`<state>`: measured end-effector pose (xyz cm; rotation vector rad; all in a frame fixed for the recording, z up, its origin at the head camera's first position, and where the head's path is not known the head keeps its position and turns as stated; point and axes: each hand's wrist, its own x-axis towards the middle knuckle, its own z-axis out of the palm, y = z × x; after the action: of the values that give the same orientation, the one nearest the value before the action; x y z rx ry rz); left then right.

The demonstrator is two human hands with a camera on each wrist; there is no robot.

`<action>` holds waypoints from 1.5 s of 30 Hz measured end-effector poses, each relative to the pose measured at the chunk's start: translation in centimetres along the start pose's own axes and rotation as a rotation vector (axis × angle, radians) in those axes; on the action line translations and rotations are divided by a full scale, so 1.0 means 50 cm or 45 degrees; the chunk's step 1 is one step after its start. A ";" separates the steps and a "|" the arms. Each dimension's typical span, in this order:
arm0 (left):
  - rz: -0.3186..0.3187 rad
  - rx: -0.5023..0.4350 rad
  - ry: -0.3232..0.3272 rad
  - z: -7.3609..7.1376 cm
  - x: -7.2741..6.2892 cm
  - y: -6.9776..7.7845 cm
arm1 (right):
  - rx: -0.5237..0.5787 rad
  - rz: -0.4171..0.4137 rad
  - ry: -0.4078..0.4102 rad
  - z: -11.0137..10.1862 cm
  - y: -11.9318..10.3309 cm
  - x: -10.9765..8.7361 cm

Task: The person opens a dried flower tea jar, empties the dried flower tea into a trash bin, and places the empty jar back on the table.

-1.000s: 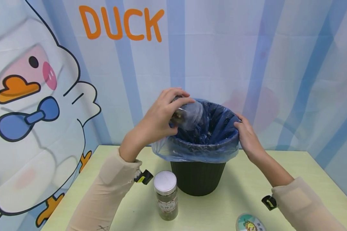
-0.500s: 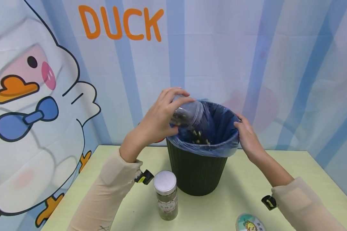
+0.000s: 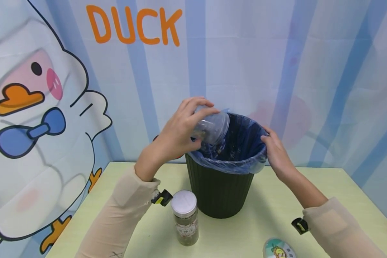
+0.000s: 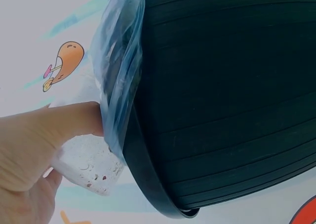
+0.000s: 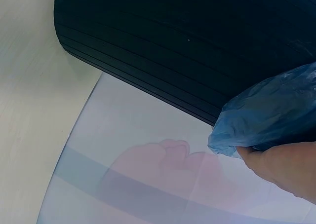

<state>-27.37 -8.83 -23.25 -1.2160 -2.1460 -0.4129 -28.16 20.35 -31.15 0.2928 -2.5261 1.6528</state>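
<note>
My left hand (image 3: 178,130) grips a clear plastic jar (image 3: 215,128), thumb below and fingers above. Its mouth tilts down to the right, over the inside of a black trash bin (image 3: 220,191). A few small bits cling to the jar wall (image 4: 91,165) in the left wrist view. A blue trash bag (image 3: 246,132) lines the bin and folds over its rim. On the bin's right side, my right hand (image 3: 276,152) pinches the rim and bag, thumb on the inner side. The right wrist view shows its thumb (image 5: 281,167) against the bag (image 5: 266,113).
An upright jar (image 3: 185,220) with a silver lid and printed label stands left of the bin's front. A round lid (image 3: 278,249) with a cartoon print lies near the table's front edge. The bin has a black handle (image 4: 153,177). A duck-print curtain (image 3: 238,64) hangs behind.
Dark pieces have fallen from the jar into the bag, leaving the jar mostly clear. The jar has shifted slightly right. The bag's flared outer fold has drawn up closer to the bin.
</note>
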 end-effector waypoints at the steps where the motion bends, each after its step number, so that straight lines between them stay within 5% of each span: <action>1: 0.012 -0.003 0.004 0.001 0.002 0.001 | -0.001 -0.002 0.001 -0.001 0.000 0.000; 8: 0.079 0.015 -0.008 0.012 0.010 0.007 | -0.010 0.001 0.002 -0.002 0.000 0.000; 19: 0.296 0.201 0.030 0.030 0.028 0.024 | 0.003 -0.011 0.007 -0.003 0.002 0.004; 29: 0.385 0.233 -0.056 0.040 0.031 0.036 | 0.047 -0.020 -0.007 -0.001 0.003 0.008; 45: 0.409 0.196 -0.013 0.042 0.029 0.037 | 0.051 -0.031 -0.015 0.000 0.007 0.011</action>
<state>-27.12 -5.76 -23.96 -1.4420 -1.9053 -0.1010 -28.80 20.44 -31.37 0.3369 -2.4897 1.6996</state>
